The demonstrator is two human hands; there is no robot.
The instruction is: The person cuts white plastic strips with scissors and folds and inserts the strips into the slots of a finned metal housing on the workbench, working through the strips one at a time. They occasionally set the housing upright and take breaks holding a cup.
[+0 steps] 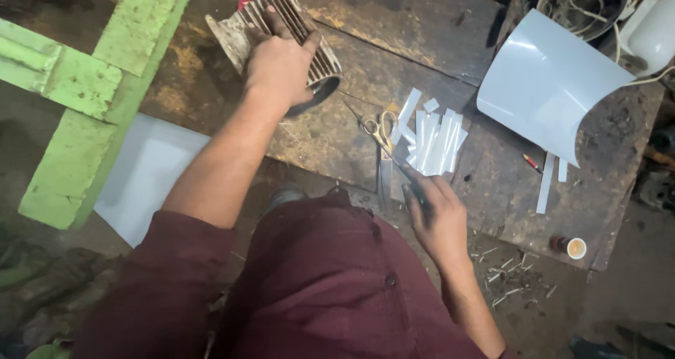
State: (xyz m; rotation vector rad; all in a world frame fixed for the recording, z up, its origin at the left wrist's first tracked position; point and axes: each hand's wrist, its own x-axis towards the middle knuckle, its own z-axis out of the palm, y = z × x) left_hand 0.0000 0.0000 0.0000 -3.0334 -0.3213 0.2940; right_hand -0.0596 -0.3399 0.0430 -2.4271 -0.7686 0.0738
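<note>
Single head view, looking steeply down from above at close range; bench (365,42) from ten to three o'clock, own torso at six o'clock.

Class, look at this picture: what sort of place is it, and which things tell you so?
Probably a small repair workshop: a worn, stained wooden workbench, a finned metal motor casing under the left hand, and scissors beside cut white strips.

A worn, stained wooden workbench (394,42) is seen from above, its planks darkened and scratched. To the left, a pale green painted frame (84,92) is set over a white panel (144,176). The dim, dusty floor (619,289) at the lower right is littered with small scraps.
</note>
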